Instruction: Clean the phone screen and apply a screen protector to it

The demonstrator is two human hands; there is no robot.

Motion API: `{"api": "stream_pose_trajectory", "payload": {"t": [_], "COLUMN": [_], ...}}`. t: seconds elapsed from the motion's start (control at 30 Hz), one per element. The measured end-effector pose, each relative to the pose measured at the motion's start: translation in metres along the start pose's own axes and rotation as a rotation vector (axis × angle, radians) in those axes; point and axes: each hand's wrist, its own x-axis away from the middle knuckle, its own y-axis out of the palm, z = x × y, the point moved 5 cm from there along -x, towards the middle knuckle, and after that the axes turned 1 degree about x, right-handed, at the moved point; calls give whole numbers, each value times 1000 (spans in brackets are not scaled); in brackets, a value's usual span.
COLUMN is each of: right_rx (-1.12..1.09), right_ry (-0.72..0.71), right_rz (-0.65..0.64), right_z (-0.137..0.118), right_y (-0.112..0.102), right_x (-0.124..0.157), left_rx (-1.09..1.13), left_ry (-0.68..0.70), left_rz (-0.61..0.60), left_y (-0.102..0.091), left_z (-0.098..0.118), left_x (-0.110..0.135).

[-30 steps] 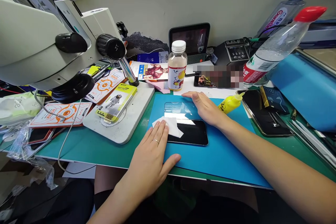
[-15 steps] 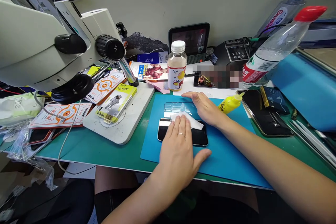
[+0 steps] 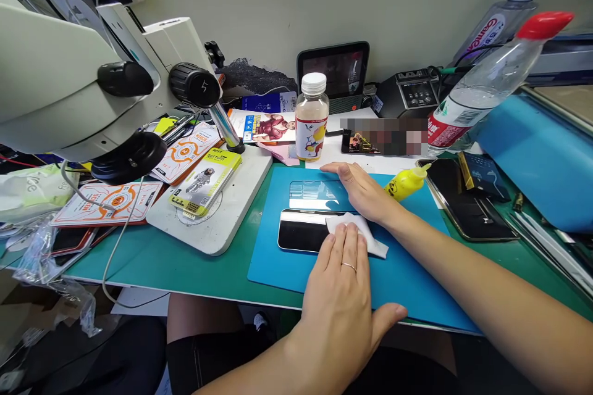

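Observation:
My left hand lies flat, fingers stretched and thumb out to the side. Its fingertips press a white wipe against the right end of a phone with a black screen. The phone lies lengthwise on the blue mat. Behind it, a clear glass screen protector is flat on the mat. My right hand rests on its edge by the protector's right end, fingers extended and holding nothing visible. A small yellow bottle is just beyond that hand's wrist.
A microscope stands at the left, its white base bearing a yellow battery box. A drink bottle stands behind the mat. At the right are a red-capped water bottle and a dark phone.
My left hand has slid the wipe to the right and toward me along the phone, uncovering the left and middle of its screen. My right hand has stayed in place.

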Motion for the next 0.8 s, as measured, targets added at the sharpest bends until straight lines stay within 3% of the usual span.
{"api": "stream_pose_trajectory", "payload": {"t": [0.23, 0.57, 0.8], "right_rx": [12, 20, 27], "right_ry": [4, 10, 6], "right_rz": [-3, -6, -2], "right_z": [0, 0, 1], "right_y": [0, 0, 0], "right_x": [1, 0, 0], "left_rx": [61, -10, -13], "left_ry": [69, -1, -29], "left_rz": [30, -11, -5], "left_y": [-5, -15, -13], "left_z": [-15, -75, -96], "left_x": [27, 65, 57]}}
